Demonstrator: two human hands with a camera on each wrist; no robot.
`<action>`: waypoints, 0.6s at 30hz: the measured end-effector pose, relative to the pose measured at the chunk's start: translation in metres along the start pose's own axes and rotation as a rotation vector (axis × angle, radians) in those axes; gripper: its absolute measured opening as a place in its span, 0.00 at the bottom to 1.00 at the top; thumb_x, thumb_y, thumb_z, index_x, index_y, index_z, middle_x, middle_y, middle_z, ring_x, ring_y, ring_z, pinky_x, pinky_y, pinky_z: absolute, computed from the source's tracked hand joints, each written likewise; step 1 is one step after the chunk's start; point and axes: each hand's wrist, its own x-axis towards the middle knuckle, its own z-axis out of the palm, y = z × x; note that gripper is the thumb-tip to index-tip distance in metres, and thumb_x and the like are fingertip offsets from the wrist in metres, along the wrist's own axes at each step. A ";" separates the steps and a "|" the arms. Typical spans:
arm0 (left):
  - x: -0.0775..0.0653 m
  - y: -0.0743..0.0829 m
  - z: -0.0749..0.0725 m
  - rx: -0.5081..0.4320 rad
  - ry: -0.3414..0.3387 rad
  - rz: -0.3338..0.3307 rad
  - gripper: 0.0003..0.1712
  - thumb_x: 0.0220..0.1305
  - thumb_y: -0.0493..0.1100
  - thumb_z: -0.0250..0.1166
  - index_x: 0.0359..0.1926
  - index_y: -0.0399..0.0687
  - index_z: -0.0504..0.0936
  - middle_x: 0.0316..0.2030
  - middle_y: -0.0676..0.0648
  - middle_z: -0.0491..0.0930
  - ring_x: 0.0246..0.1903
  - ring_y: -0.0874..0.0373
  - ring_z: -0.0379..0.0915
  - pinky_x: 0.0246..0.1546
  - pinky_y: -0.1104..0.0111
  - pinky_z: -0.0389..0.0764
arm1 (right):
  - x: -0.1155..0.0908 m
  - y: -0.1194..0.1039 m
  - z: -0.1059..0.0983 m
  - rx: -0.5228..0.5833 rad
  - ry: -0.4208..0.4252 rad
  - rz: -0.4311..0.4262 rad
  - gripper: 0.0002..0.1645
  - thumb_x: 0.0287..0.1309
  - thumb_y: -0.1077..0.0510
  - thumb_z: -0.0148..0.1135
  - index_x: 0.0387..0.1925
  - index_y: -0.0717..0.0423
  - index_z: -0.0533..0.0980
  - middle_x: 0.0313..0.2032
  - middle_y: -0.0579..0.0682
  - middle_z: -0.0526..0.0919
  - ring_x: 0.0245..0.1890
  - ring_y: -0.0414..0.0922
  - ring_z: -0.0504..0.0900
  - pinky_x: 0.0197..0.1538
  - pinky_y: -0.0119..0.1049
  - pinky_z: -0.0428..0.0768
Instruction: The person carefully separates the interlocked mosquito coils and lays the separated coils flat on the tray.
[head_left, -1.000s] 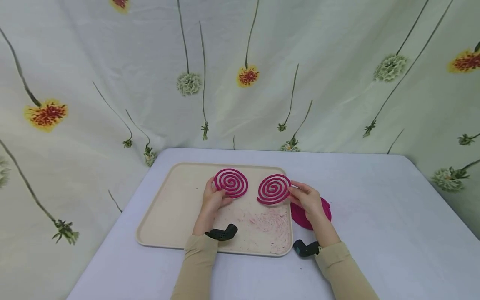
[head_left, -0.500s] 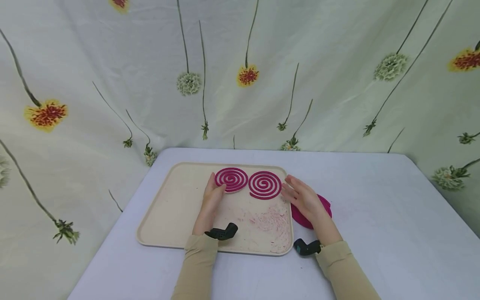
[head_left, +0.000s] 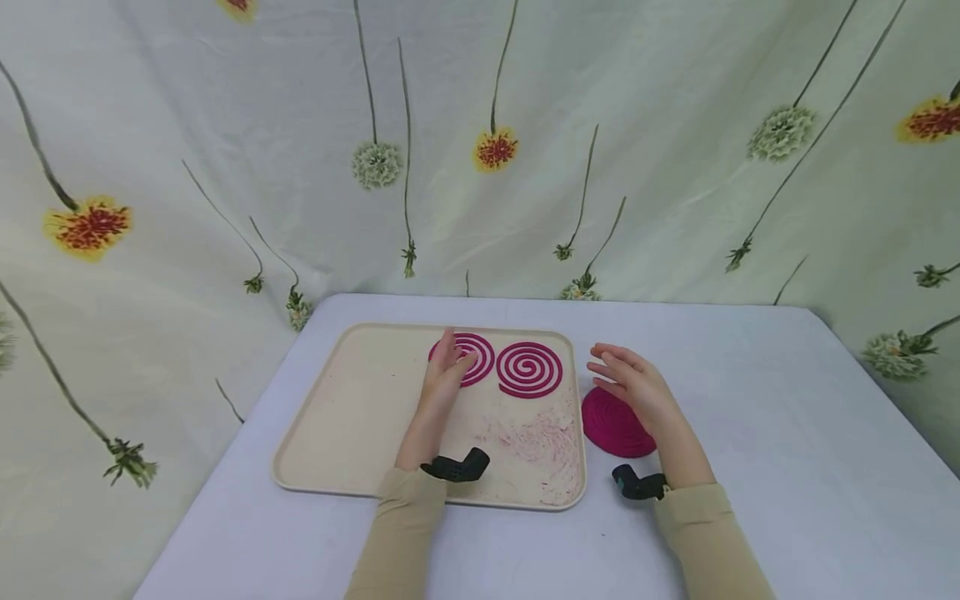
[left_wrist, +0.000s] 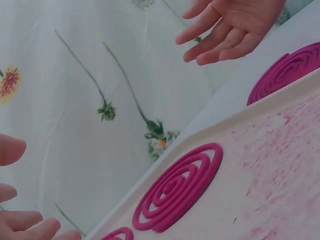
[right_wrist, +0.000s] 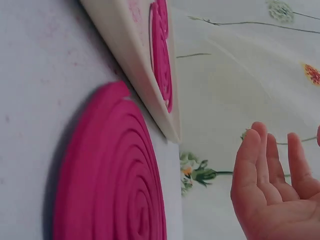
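Observation:
Two magenta spiral mosquito coils lie side by side at the back of the beige tray (head_left: 352, 408). My left hand (head_left: 442, 375) is over the left coil (head_left: 489, 360), covering part of it, with fingers extended and holding nothing. The right coil (head_left: 529, 368) lies flat and untouched, and also shows in the left wrist view. My right hand (head_left: 633, 387) is raised beyond the tray's right side, fingers loosely spread and nothing in them. Below it, on the table, a thicker magenta coil piece (head_left: 615, 427) rests against the tray's edge; its tight spiral fills the right wrist view.
Pink crumbs and smears (head_left: 543, 450) mark the tray's front right area. A white-covered table (head_left: 765, 433) extends to the right of the tray. Behind it hangs a flower-printed cloth (head_left: 675, 167). Each wrist wears a black camera (head_left: 457, 467).
The right coil was laid down on the tray and my right hand let it go, then drew back to the right. My left hand released the left coil and lifted above it.

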 end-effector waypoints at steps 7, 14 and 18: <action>-0.013 0.000 0.040 -0.180 -0.192 0.050 0.35 0.68 0.36 0.55 0.72 0.42 0.51 0.67 0.38 0.58 0.64 0.43 0.57 0.61 0.54 0.63 | -0.010 -0.008 -0.028 -0.154 -0.012 -0.003 0.36 0.68 0.47 0.49 0.65 0.69 0.58 0.64 0.64 0.63 0.58 0.50 0.72 0.58 0.37 0.72; -0.028 -0.007 0.076 -0.253 -0.385 0.005 0.33 0.70 0.36 0.51 0.72 0.39 0.49 0.68 0.35 0.56 0.64 0.43 0.58 0.60 0.54 0.66 | -0.015 -0.004 -0.046 -0.263 -0.018 0.028 0.36 0.67 0.47 0.51 0.64 0.70 0.58 0.62 0.66 0.65 0.58 0.53 0.71 0.61 0.43 0.69; -0.033 -0.015 0.090 -0.231 -0.413 -0.021 0.34 0.69 0.35 0.51 0.71 0.37 0.49 0.67 0.34 0.56 0.65 0.43 0.56 0.58 0.57 0.68 | -0.017 -0.001 -0.053 -0.243 0.020 0.049 0.36 0.67 0.48 0.50 0.65 0.69 0.58 0.63 0.67 0.63 0.60 0.54 0.69 0.63 0.47 0.65</action>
